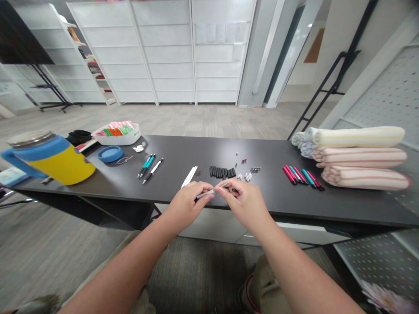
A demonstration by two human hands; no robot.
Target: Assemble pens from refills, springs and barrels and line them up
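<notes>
We have both hands over the near edge of the desk (183, 150), with the black tubes (223, 172) lying close beyond our fingertips, the white sticks (189, 176) just past our left hand (186, 201), and a wider stretch of desk top running right to the coloured pens (308, 178). Our left and right hand (244, 198) pinch narrowly on a thin grey rod (205, 193) that slants between their fingertips; whether it is one piece or two, we cannot tell.

Looks like an office from where I stand: grey carpet (183, 120), tall white cabinets (163, 52) bearing pale sheets (218, 32), and a black screen (21, 37) on a floor stand (49, 87).
</notes>
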